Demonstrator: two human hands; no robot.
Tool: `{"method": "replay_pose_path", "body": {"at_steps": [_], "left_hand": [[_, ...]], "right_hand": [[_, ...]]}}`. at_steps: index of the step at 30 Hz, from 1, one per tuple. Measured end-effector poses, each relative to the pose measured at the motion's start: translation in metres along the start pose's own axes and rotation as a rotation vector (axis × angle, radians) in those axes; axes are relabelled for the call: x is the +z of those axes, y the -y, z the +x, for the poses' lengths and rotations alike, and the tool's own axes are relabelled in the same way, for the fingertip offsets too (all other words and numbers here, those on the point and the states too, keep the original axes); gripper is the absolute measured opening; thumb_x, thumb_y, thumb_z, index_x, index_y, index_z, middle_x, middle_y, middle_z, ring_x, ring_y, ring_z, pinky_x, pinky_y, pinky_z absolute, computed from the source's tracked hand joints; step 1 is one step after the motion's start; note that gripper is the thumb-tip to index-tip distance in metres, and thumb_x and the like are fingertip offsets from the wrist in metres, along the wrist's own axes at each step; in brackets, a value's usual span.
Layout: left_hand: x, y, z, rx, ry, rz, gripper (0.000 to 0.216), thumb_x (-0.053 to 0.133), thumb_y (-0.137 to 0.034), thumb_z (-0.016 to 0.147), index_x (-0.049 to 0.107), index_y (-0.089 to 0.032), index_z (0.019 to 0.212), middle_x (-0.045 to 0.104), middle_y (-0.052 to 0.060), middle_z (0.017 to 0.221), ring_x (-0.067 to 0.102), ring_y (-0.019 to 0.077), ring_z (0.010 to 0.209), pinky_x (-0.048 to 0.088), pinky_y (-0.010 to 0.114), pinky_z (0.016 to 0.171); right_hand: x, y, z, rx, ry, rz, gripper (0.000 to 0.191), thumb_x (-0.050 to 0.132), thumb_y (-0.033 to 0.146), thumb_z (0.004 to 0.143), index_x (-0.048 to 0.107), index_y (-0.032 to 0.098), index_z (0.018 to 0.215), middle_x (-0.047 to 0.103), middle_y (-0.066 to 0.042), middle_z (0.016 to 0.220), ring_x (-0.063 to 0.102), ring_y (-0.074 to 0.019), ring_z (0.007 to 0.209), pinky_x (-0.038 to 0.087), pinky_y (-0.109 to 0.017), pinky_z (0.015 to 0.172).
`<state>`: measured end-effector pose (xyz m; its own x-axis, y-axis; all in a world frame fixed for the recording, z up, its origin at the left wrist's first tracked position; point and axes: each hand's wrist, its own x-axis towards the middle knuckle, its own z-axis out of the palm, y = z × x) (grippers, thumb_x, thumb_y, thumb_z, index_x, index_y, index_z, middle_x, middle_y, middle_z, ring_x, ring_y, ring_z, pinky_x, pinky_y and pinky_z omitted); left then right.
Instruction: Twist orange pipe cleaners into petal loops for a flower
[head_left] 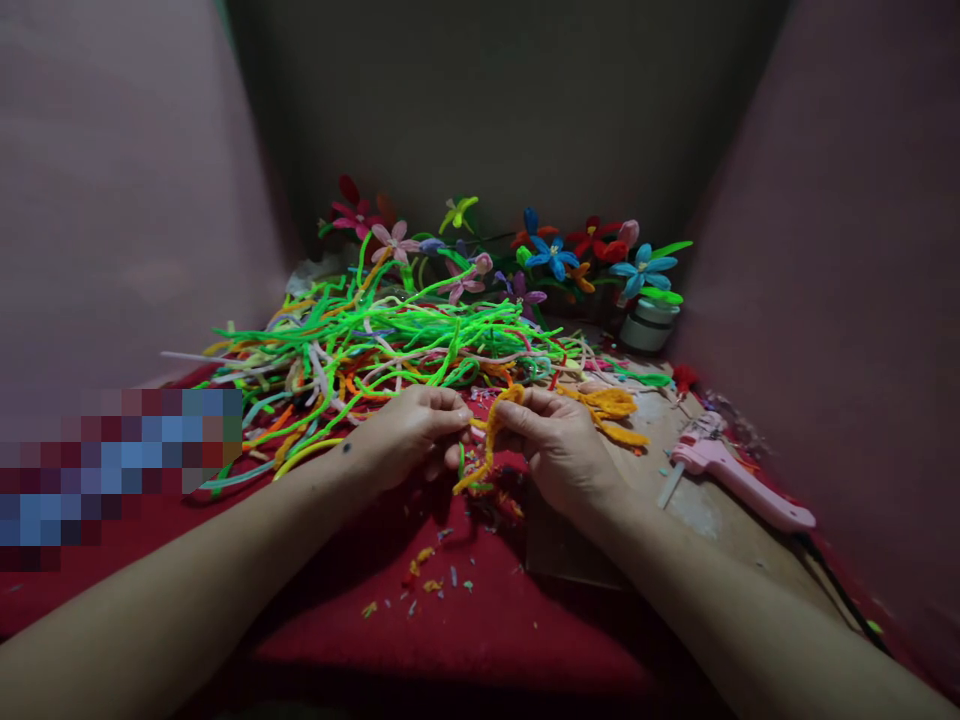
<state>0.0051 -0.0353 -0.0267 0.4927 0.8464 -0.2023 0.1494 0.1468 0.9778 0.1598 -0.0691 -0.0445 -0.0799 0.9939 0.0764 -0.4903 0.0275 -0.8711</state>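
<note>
An orange pipe cleaner (490, 440) is bent into a loop between my two hands, over the red cloth. My left hand (409, 430) is closed, thumb and fingertips pinching one end of it. A pinch of my right hand (562, 440) grips the bent upper part, and a loose tail hangs below. Something small and pale shows near my left fingertips, too small to name. Just beyond my right hand lie orange looped petals (611, 405) made of pipe cleaner. A large heap of green and mixed-colour pipe cleaners (420, 330) spreads behind my hands.
A pink glue gun (742, 480) lies on a cardboard sheet (757, 570) at the right. Finished pipe-cleaner flowers (555, 258) stand at the back, beside a white jar (649, 325). Fuzzy scraps (424, 557) dot the red cloth (450, 640). Pale panels rise on both sides.
</note>
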Motion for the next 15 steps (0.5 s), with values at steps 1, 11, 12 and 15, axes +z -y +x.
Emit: {"method": "replay_pose_path", "body": {"at_steps": [1, 11, 12, 15], "left_hand": [[-0.001, -0.002, -0.001, 0.017, -0.037, 0.087, 0.016, 0.058, -0.029, 0.074, 0.055, -0.014, 0.068, 0.054, 0.000, 0.046, 0.041, 0.0080, 0.034, 0.029, 0.018, 0.033], [0.015, -0.008, -0.009, 0.393, -0.187, 0.477, 0.018, 0.062, -0.032, 0.073, 0.065, -0.015, 0.079, 0.064, 0.002, 0.075, 0.056, 0.0147, 0.071, 0.042, 0.024, 0.065], [0.015, -0.006, -0.008, 0.364, -0.172, 0.488, 0.017, 0.061, -0.032, 0.073, 0.064, -0.015, 0.076, 0.063, 0.002, 0.072, 0.055, 0.0142, 0.068, 0.041, 0.024, 0.064], [0.014, -0.002, -0.007, 0.327, -0.167, 0.583, 0.018, 0.058, -0.031, 0.074, 0.062, -0.014, 0.069, 0.056, -0.001, 0.063, 0.048, 0.0118, 0.060, 0.036, 0.023, 0.058]], "right_hand": [[0.000, 0.001, 0.000, 0.013, -0.032, -0.011, 0.016, 0.075, 0.025, 0.062, 0.063, 0.014, 0.064, 0.062, 0.001, 0.057, 0.057, -0.0095, 0.050, 0.047, -0.024, 0.053], [-0.001, 0.001, -0.001, 0.037, -0.067, -0.091, 0.018, 0.074, 0.028, 0.061, 0.065, 0.013, 0.061, 0.061, 0.000, 0.055, 0.055, -0.0101, 0.048, 0.045, -0.024, 0.050], [-0.002, 0.000, -0.001, 0.031, -0.055, -0.111, 0.019, 0.073, 0.030, 0.063, 0.065, 0.013, 0.061, 0.061, -0.001, 0.055, 0.055, -0.0101, 0.049, 0.044, -0.024, 0.050], [-0.002, -0.002, 0.000, -0.024, -0.047, -0.163, 0.023, 0.068, 0.034, 0.068, 0.064, 0.013, 0.059, 0.058, 0.000, 0.054, 0.050, -0.0089, 0.049, 0.041, -0.023, 0.051]]}}
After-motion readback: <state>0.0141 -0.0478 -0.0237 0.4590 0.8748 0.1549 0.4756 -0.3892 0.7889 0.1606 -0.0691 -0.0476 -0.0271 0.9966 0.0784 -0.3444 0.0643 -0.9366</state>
